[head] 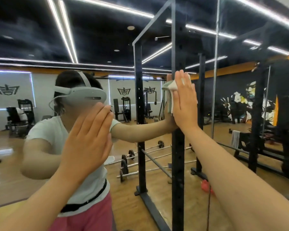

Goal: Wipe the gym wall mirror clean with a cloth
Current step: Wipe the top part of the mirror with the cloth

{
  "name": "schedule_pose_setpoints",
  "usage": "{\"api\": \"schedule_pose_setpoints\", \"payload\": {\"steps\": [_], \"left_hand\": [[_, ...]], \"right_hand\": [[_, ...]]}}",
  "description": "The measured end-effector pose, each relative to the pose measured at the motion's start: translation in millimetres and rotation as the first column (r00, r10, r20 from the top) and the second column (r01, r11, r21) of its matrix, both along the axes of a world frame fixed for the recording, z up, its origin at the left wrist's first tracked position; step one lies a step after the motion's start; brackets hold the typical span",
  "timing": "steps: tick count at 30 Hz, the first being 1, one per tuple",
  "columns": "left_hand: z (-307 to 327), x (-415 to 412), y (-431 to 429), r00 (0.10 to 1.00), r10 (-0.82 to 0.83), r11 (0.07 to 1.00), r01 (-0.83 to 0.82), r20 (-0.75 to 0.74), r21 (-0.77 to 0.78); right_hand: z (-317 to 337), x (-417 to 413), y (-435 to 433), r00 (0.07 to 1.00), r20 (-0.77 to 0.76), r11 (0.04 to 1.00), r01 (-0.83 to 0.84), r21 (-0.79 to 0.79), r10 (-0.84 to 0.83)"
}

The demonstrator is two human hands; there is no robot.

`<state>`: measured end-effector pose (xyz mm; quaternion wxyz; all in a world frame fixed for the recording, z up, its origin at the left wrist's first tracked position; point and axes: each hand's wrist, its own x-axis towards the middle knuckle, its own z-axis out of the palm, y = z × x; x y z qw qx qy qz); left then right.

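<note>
1. We see the right hand's fingers (180, 84) straight and close together, pinching nothing. They press flat on the cloth (169, 92).
2. The cloth, pale green and white and folded, lies between the right hand (185, 105) and the mirror (40, 39), in the upper centre-right of the frame.
3. The left hand's fingers (97, 120) are straight too, and the left hand (88, 140) lies palm-flat on the glass at centre left, holding nothing.
4. Across the left of the frame the mirror shows the person's reflection, in a white top and a head-worn camera.
5. A black rack upright (178, 164) runs down the centre of the frame, just beside the right hand.
6. Barbells (140, 157) lie on the wooden floor (157, 194) at lower centre.
7. Light strips (65, 30) cross the dark ceiling.
</note>
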<state>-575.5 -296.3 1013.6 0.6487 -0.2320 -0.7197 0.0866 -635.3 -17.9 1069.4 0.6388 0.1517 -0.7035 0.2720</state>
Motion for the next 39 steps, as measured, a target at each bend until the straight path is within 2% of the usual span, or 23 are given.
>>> {"api": "schedule_pose_setpoints", "payload": {"steps": [2, 3, 4, 5, 7, 9, 13, 15, 21, 26, 30, 36, 39], "left_hand": [[-0.4, -0.6, 0.8, 1.0, 0.004, 1.0, -0.004, -0.002, 0.0], [-0.4, -0.7, 1.1, 1.0, 0.005, 1.0, -0.005, -0.005, 0.0], [-0.3, -0.8, 1.6, 1.0, 0.006, 1.0, -0.006, -0.008, -0.001], [-0.4, -1.1, 1.8, 1.0, 0.008, 1.0, -0.008, -0.012, -0.001], [-0.9, -1.8, 2.3, 1.0, 0.006, 1.0, -0.006, -0.019, 0.001], [-1.5, -2.4, 2.5, 1.0, 0.003, 1.0, -0.002, -0.028, 0.006], [-0.8, -1.1, 4.0, 0.999, 0.013, 1.0, -0.012, -0.033, 0.011], [-0.4, -0.5, 4.3, 0.999, 0.02, 1.0, -0.019, -0.029, 0.008], [-1.6, -0.7, 3.5, 1.0, 0.025, 1.0, -0.025, -0.017, 0.006], [-2.2, -4.0, 3.0, 1.0, 0.016, 1.0, -0.016, -0.015, 0.001], [-4.0, -5.9, 3.0, 1.0, 0.019, 1.0, -0.019, -0.009, 0.0], [-4.5, -6.6, 3.0, 1.0, 0.001, 1.0, -0.001, -0.018, 0.001], [-3.9, -6.2, 1.9, 1.0, -0.005, 1.0, 0.004, -0.014, -0.008]], "right_hand": [[-3.7, -9.8, 19.4, 0.992, -0.008, 0.99, -0.123, 0.069, 0.124], [-6.6, -10.5, 17.9, 0.969, -0.072, 0.971, -0.237, 0.023, 0.238], [-8.9, -14.5, 19.9, 0.966, -0.133, 0.971, -0.231, -0.057, 0.222], [-11.3, -14.1, 24.4, 0.979, -0.113, 0.974, -0.183, -0.133, 0.168], [-10.4, -8.2, 41.3, 0.998, 0.03, 0.994, -0.048, -0.096, 0.051], [-7.5, -7.2, 62.5, 0.996, 0.07, 0.997, 0.058, -0.041, -0.055], [-12.5, -12.8, 68.1, 0.999, 0.023, 0.976, -0.028, -0.218, 0.034], [-16.9, -17.2, 68.0, 0.999, 0.03, 0.956, -0.021, -0.294, 0.031], [-19.5, -23.3, 68.1, 0.999, 0.038, 0.926, -0.02, -0.377, 0.037], [-43.5, -20.8, 35.1, 0.999, 0.045, 0.887, 0.033, -0.46, -0.014], [-57.0, -6.0, -18.6, 0.995, 0.084, 0.913, 0.089, -0.399, -0.06], [-75.8, 24.9, -129.4, 0.994, 0.081, 0.993, 0.077, -0.086, -0.07], [-75.7, 26.8, -137.3, 0.996, 0.05, 0.997, 0.072, -0.01, -0.071]]}}
